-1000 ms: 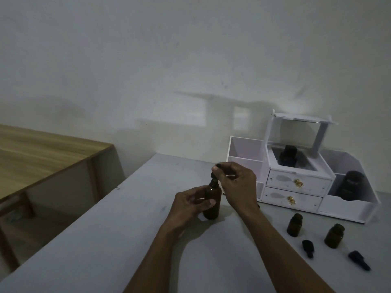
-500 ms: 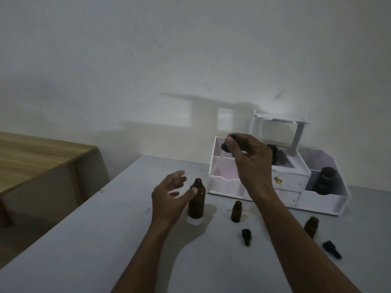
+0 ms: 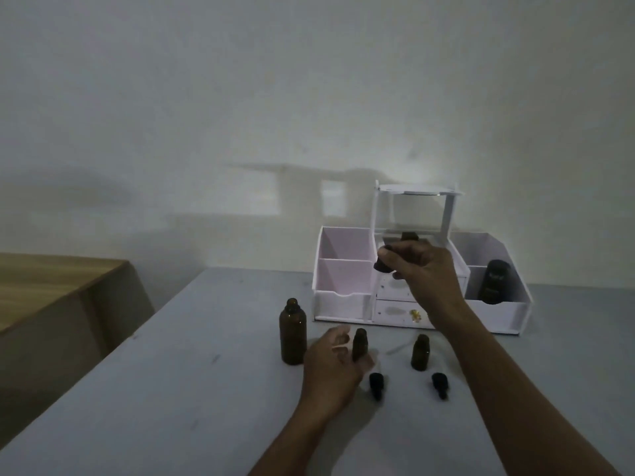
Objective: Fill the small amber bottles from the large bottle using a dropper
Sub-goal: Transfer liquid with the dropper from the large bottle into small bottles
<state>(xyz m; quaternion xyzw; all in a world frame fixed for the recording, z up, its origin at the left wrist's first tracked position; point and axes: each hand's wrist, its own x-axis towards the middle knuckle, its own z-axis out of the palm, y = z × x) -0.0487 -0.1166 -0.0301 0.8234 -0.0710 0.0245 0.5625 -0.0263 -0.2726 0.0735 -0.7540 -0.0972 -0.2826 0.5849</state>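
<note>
- A dim room with a bare pale wall; a grey desk [image 3: 178, 389] carries everything, and a white organiser [image 3: 343, 300] stands along its far edge.
- The large bottle [image 3: 293, 333] stands upright and uncapped near the middle of the desk, just left of the left hand [image 3: 331, 364].
- The right hand [image 3: 421, 269] is held up in front of the organiser, fingertips pinching a dark dropper top [image 3: 382, 263]. Its glass tube cannot be made out in this light.
- The left hand curves loosely round a small amber bottle [image 3: 359, 343], which sits between fingers and thumb. Whether they actually press on it cannot be told.
- A second small bottle [image 3: 420, 352] stands just to the right, apart from both hands. Two black dropper caps [image 3: 376, 384] lie on the desk nearer the front edge, one before each small bottle.
- The step seems to be carrying a drawn dose to the small bottle. To do it well, steady that bottle low on its body, leaving its neck free.
- Bring the dropper down vertically over the mouth, tip just inside, and squeeze slowly; the narrow neck forgives little, and a tilted dropper would likely drip onto the desk.
</note>
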